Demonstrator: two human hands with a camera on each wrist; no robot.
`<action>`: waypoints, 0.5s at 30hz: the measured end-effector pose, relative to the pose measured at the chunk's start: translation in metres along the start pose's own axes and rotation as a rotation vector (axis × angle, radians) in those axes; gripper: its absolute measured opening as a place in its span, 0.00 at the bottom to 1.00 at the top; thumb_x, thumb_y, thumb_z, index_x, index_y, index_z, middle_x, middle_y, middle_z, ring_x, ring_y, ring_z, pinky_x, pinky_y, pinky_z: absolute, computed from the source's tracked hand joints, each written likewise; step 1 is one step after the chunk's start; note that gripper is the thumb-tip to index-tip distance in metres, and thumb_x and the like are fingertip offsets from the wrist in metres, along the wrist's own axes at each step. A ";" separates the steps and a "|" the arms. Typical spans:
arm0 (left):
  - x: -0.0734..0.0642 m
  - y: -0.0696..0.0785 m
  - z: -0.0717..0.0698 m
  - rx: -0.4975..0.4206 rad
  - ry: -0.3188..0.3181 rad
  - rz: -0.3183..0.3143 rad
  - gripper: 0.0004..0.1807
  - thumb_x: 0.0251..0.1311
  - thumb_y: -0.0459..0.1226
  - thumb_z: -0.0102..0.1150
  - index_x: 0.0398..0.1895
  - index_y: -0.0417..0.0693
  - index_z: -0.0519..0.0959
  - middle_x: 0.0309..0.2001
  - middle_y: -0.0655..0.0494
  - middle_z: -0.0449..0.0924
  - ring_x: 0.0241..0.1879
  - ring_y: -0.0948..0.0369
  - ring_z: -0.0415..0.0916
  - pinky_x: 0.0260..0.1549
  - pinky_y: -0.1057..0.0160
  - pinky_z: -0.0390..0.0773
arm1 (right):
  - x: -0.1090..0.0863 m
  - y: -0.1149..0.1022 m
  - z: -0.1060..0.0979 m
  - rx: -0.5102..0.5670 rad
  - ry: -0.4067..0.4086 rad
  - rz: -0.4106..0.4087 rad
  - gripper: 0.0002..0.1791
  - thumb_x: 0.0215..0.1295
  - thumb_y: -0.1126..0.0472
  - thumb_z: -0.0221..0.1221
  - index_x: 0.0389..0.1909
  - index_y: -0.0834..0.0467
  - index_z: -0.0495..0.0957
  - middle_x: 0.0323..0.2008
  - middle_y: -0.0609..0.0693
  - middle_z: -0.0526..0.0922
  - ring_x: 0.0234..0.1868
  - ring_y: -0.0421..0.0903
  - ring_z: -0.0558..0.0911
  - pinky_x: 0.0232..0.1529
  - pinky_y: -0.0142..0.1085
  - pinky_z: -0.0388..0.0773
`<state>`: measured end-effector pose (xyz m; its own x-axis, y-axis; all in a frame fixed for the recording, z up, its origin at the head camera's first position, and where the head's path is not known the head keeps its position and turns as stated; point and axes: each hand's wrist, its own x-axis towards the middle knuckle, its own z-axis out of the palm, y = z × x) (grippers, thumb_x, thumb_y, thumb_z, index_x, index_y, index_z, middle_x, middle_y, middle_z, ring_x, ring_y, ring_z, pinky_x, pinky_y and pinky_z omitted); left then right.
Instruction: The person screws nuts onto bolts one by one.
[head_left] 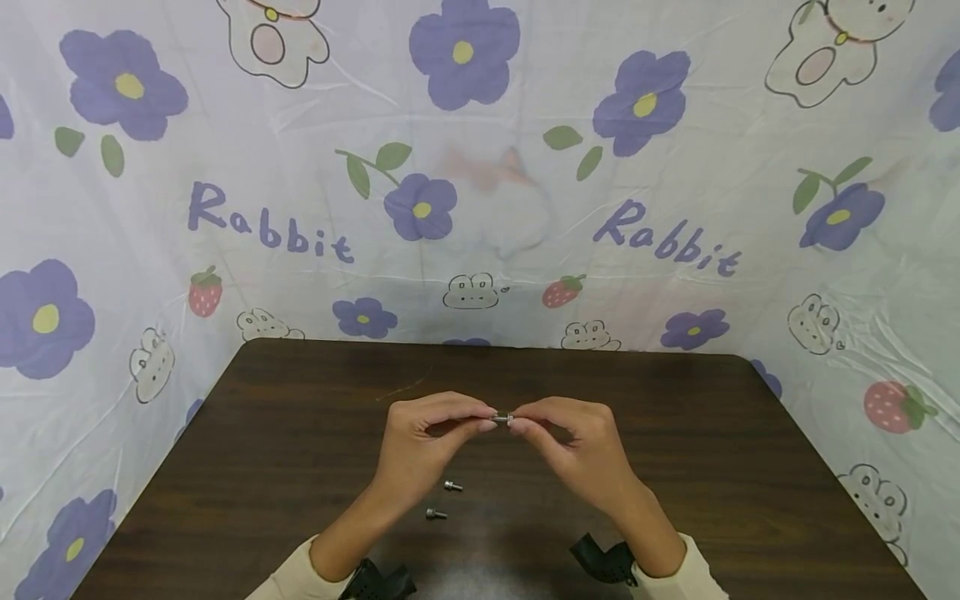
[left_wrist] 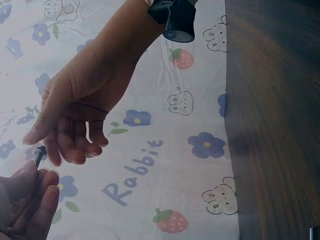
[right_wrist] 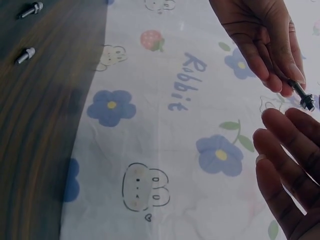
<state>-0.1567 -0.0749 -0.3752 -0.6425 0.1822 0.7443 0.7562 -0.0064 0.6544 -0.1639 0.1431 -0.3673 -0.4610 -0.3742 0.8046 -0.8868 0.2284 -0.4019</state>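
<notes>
My left hand (head_left: 416,442) pinches a small metal bolt (head_left: 502,418) by one end between thumb and forefinger, above the table. At its other end, a wider ring-like part (right_wrist: 305,101) and a short tip show in the right wrist view. The thumb and forefinger of my right hand (head_left: 581,442) meet at that wider end in the head view. From the left wrist view, the bolt's end (left_wrist: 40,150) sits between the right thumb and forefinger. The other fingers of the right hand (right_wrist: 290,165) are spread loosely below it.
Two similar small bolts, one upper (head_left: 453,485) and one lower (head_left: 436,514), lie on the dark wooden table (head_left: 300,450), left of centre and below the hands. A cloth (head_left: 480,133) printed with flowers and rabbits hangs behind the table and along both sides.
</notes>
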 end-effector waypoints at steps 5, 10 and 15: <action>0.001 0.000 0.000 0.001 0.008 0.003 0.05 0.56 0.26 0.71 0.36 0.41 0.89 0.35 0.52 0.88 0.35 0.59 0.86 0.33 0.61 0.87 | 0.002 -0.001 -0.001 -0.008 0.002 -0.004 0.15 0.66 0.57 0.68 0.48 0.63 0.84 0.35 0.52 0.89 0.30 0.41 0.86 0.30 0.33 0.84; 0.002 0.001 0.000 -0.014 0.005 0.007 0.06 0.57 0.25 0.70 0.37 0.39 0.89 0.36 0.51 0.88 0.35 0.58 0.86 0.34 0.61 0.87 | 0.003 -0.001 0.000 -0.003 0.005 -0.038 0.10 0.62 0.66 0.70 0.44 0.62 0.86 0.34 0.52 0.89 0.30 0.42 0.86 0.32 0.28 0.83; 0.002 0.001 0.000 -0.020 0.002 0.006 0.07 0.56 0.24 0.70 0.37 0.39 0.89 0.36 0.50 0.88 0.35 0.55 0.87 0.34 0.60 0.87 | 0.003 -0.001 0.001 -0.002 0.007 -0.043 0.07 0.67 0.61 0.67 0.41 0.61 0.87 0.33 0.52 0.89 0.30 0.41 0.86 0.32 0.28 0.83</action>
<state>-0.1572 -0.0744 -0.3727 -0.6383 0.1802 0.7484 0.7573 -0.0274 0.6525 -0.1644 0.1409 -0.3654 -0.4222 -0.3770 0.8244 -0.9057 0.2140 -0.3660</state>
